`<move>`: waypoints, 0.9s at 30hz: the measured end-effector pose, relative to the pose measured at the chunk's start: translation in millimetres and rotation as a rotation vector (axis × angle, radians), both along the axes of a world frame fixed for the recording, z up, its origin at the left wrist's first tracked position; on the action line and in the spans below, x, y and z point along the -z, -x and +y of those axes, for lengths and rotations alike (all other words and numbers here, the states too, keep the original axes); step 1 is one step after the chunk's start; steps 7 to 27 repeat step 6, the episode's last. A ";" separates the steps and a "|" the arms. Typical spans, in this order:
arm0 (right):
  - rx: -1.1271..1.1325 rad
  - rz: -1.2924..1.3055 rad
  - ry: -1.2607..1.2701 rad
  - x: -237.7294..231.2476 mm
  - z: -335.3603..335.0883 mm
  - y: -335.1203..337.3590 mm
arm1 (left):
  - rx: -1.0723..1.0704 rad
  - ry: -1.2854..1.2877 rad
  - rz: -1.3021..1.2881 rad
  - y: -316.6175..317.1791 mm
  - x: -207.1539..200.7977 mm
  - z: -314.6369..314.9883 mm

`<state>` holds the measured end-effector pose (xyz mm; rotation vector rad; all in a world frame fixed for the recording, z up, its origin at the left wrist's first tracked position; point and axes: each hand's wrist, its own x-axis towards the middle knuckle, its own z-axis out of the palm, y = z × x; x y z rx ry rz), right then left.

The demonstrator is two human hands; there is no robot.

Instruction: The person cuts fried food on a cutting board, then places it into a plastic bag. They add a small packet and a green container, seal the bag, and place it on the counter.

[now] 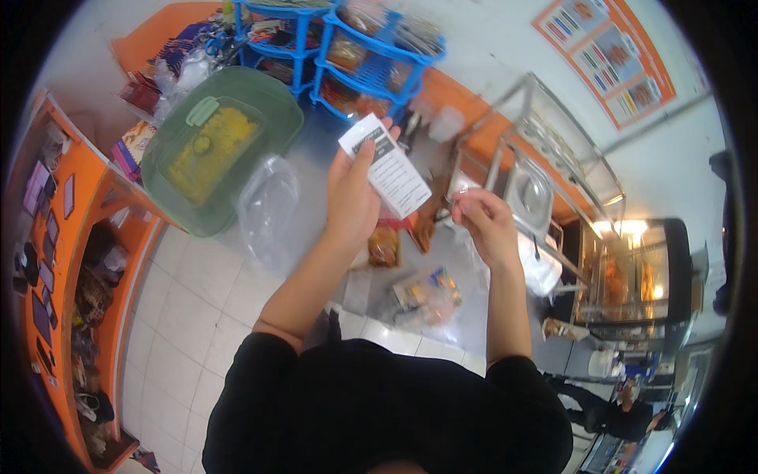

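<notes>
My left hand holds up a white printed card with a dark band across it, thumb on its face and fingers behind. To the right of the card is my right hand, its thumb and fingertips pinched together. Whatever is in that pinch, if anything, is too small to make out. Below both hands is a metal table. On it, under the card, sits a small packet with brown and orange contents. Nearer me is a clear plastic bag with colourful printed things in it.
A green lidded container with yellow food stands at the left, beside a clear plastic bag. Blue tiered racks hold packets at the back. Metal food pans and a lit warming cabinet are right. Another person stands far right.
</notes>
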<state>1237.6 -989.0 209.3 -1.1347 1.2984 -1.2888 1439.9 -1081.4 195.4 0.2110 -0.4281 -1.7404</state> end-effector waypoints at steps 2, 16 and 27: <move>-0.029 0.175 0.091 -26.9 65.4 -20.2 | 0.011 0.028 0.001 16.9 -9.8 36.0; 0.044 0.075 0.187 -32.3 145.1 -37.0 | 0.128 0.065 0.027 37.5 -19.8 118.1; 0.044 0.075 0.187 -32.3 145.1 -37.0 | 0.128 0.065 0.027 37.5 -19.8 118.1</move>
